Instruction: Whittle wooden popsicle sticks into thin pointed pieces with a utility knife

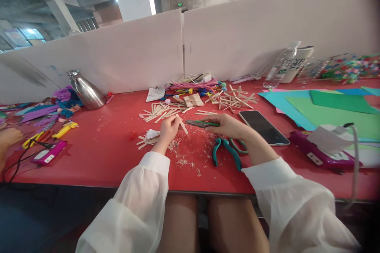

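My left hand point(170, 129) pinches a wooden craft stick point(183, 125), which slants down to the right from its fingertips. A green and dark utility knife point(202, 124), by its look, is gripped in my right hand point(227, 125); its grey front end points left, close to the stick. Whether the two touch I cannot tell. Pale wood shavings point(187, 162) lie scattered on the red table point(113, 166) beneath both hands. Teal-handled pliers point(227, 153) rest below my right hand, beside a green-handled tool point(240, 146) partly hidden by my wrist.
Loose craft sticks point(160, 111) and a heap of sticks point(231, 99) lie beyond my hands. To the right are a phone point(264, 127), a purple power strip point(320, 156), coloured paper point(320, 110) and a bottle point(282, 65). A steel jug point(86, 90) stands left, near another person's hand point(10, 136).
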Tool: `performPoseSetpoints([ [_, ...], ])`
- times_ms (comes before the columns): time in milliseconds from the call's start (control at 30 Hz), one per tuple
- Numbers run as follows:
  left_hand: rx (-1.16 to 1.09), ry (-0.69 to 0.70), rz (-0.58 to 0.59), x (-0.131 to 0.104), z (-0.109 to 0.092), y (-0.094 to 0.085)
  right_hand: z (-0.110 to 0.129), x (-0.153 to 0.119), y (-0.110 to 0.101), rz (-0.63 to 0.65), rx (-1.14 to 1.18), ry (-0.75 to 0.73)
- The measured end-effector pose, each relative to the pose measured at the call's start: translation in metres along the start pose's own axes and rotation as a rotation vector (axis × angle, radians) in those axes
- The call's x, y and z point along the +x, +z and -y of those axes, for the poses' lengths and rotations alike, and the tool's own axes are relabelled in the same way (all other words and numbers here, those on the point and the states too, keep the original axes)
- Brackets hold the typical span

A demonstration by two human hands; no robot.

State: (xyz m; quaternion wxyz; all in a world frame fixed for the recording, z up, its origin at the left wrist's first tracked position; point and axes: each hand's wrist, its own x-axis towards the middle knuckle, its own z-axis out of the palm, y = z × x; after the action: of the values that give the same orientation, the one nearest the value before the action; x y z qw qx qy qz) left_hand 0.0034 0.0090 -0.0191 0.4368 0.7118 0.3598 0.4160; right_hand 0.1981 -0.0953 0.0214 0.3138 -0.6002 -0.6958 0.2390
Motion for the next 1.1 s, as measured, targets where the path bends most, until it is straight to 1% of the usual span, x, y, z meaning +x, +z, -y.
performPoseSetpoints([
  [133,0.125,0.089,0.004,-0.002,-0.001,-0.003,0.003,0.0,0.012,-0.083,-0.091,-0.05],
  [233,0.202,0.137,0.003,-0.004,0.0,-0.005,0.001,-0.001,0.021,-0.143,-0.171,-0.061],
  [400,0.247,0.171,0.018,-0.005,0.003,-0.004,0.002,-0.007,0.024,-0.208,-0.28,-0.063],
  [600,0.231,0.178,0.029,-0.005,0.005,-0.004,0.004,-0.008,0.025,-0.2,-0.33,-0.063],
  [900,0.202,0.182,0.021,-0.005,0.004,-0.003,0.008,-0.009,0.025,-0.136,-0.348,-0.068],
  [1100,0.213,0.189,0.015,-0.005,0.005,-0.004,0.008,-0.012,0.027,-0.191,-0.314,-0.081],
])
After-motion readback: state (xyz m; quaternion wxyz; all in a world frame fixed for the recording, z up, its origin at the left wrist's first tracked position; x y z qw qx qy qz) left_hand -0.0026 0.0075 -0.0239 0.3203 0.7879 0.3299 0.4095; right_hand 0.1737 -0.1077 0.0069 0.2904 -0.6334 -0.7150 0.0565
